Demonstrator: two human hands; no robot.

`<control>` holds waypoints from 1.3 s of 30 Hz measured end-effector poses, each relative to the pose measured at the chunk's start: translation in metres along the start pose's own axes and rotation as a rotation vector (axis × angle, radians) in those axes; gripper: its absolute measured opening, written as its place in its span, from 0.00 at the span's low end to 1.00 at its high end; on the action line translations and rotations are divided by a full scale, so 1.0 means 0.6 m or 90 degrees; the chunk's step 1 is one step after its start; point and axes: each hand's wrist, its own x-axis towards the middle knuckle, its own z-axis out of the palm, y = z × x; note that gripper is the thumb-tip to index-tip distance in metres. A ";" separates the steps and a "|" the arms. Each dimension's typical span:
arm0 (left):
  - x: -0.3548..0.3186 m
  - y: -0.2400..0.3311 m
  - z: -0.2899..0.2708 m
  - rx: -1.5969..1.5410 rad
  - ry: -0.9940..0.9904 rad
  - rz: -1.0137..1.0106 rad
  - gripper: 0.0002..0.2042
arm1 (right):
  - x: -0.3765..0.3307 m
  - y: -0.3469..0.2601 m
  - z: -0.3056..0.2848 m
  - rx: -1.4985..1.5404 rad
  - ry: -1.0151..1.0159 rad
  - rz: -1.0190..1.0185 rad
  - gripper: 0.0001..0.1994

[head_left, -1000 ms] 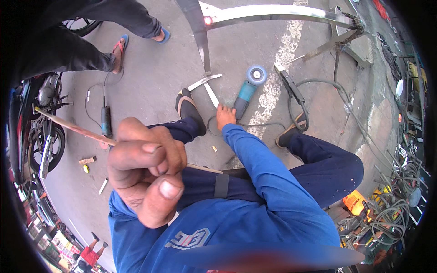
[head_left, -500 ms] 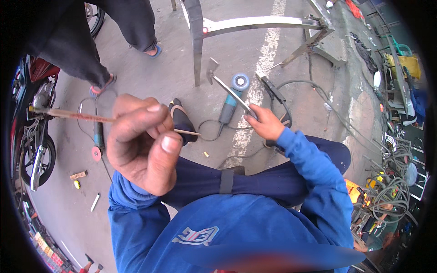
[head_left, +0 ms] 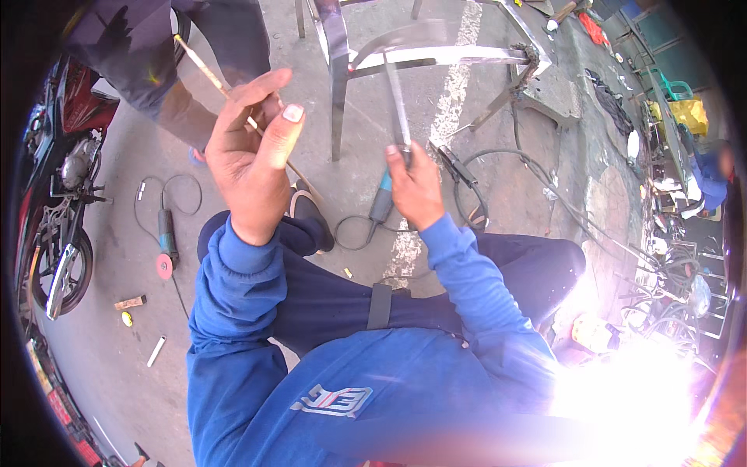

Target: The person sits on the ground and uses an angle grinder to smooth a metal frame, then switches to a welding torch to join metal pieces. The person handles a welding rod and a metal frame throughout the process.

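I see left hand (head_left: 249, 163) raised, pinching a thin rod (head_left: 204, 68) | right hand (head_left: 416, 187) gripping a flat metal strip (head_left: 397, 101) upright before the steel frame (head_left: 436, 56) | grinder (head_left: 165, 241) on floor at left | bystander's leg (head_left: 187, 117) behind rod | cable (head_left: 506, 167) near right hand.

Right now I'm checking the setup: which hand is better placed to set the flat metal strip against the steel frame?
Probably the right hand: its grip already holds the metal strip up by the steel frame. The left hand is raised aside, holding a thin rod.
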 end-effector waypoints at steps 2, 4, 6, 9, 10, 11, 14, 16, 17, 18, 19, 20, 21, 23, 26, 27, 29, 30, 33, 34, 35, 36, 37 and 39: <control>-0.002 0.001 0.002 0.005 -0.011 -0.029 0.15 | 0.007 -0.007 0.003 -0.003 0.021 -0.004 0.17; -0.004 0.001 0.003 0.025 -0.024 -0.026 0.14 | 0.008 -0.010 0.005 0.031 0.069 0.003 0.17; -0.006 0.002 0.003 0.024 -0.024 -0.038 0.15 | 0.008 -0.010 0.007 0.123 0.114 -0.041 0.17; -0.005 0.002 0.004 0.019 -0.027 -0.036 0.15 | 0.010 -0.008 0.020 0.070 0.097 -0.050 0.17; -0.006 0.002 0.005 0.019 -0.023 -0.040 0.15 | 0.011 -0.005 0.023 0.014 0.049 0.000 0.17; -0.007 0.002 0.006 0.014 -0.028 -0.035 0.15 | 0.010 -0.003 0.027 0.008 0.059 -0.032 0.16; -0.008 0.002 0.005 0.018 -0.037 -0.028 0.15 | 0.006 0.002 0.035 0.033 0.073 -0.020 0.16; -0.009 0.002 0.003 0.035 -0.039 -0.015 0.15 | 0.003 0.003 0.040 0.095 0.096 -0.033 0.17; -0.010 0.002 0.001 0.034 -0.037 -0.023 0.15 | 0.002 0.003 0.042 0.121 0.119 -0.058 0.17; -0.009 0.001 -0.001 0.032 -0.035 -0.031 0.15 | 0.003 0.002 0.045 0.092 0.105 -0.060 0.17; -0.009 0.001 -0.002 0.028 -0.031 -0.035 0.15 | 0.004 0.001 0.048 0.060 0.095 -0.069 0.17; -0.009 0.000 -0.002 0.032 -0.033 -0.031 0.15 | 0.004 0.001 0.049 0.028 0.087 -0.079 0.17; -0.008 -0.001 -0.003 0.035 -0.032 -0.024 0.15 | 0.004 0.001 0.049 0.025 0.089 -0.058 0.16; -0.007 -0.002 -0.003 0.036 -0.032 -0.015 0.15 | 0.003 0.001 0.050 0.019 0.112 -0.031 0.15; -0.008 0.001 -0.003 0.029 -0.035 -0.017 0.16 | 0.002 0.001 0.051 0.085 0.117 -0.016 0.15; -0.009 0.002 -0.004 0.028 -0.033 -0.024 0.16 | 0.002 0.002 0.052 0.065 0.116 -0.055 0.16; -0.010 0.004 -0.005 0.023 -0.031 -0.034 0.16 | 0.005 0.003 0.054 -0.002 0.100 -0.078 0.16; -0.010 0.005 -0.007 0.019 -0.032 -0.040 0.16 | 0.005 0.004 0.055 0.008 0.102 -0.059 0.16; -0.010 0.007 -0.012 0.059 -0.039 -0.036 0.18 | 0.004 0.006 0.056 0.035 0.107 -0.037 0.16; -0.010 0.008 -0.013 0.086 -0.040 -0.028 0.19 | 0.004 0.007 0.056 0.042 0.113 -0.058 0.16; -0.011 0.009 -0.015 0.085 -0.039 -0.037 0.19 | 0.002 0.007 0.055 0.038 0.100 -0.049 0.16; -0.010 0.009 -0.015 0.088 -0.039 -0.043 0.19 | 0.001 0.008 0.054 0.021 0.115 -0.073 0.16; -0.010 0.010 -0.016 0.090 -0.041 -0.050 0.19 | 0.001 0.007 0.053 -0.007 0.110 -0.066 0.17; -0.009 0.010 -0.014 0.042 -0.028 -0.045 0.17 | 0.000 0.006 0.051 0.021 0.115 -0.056 0.17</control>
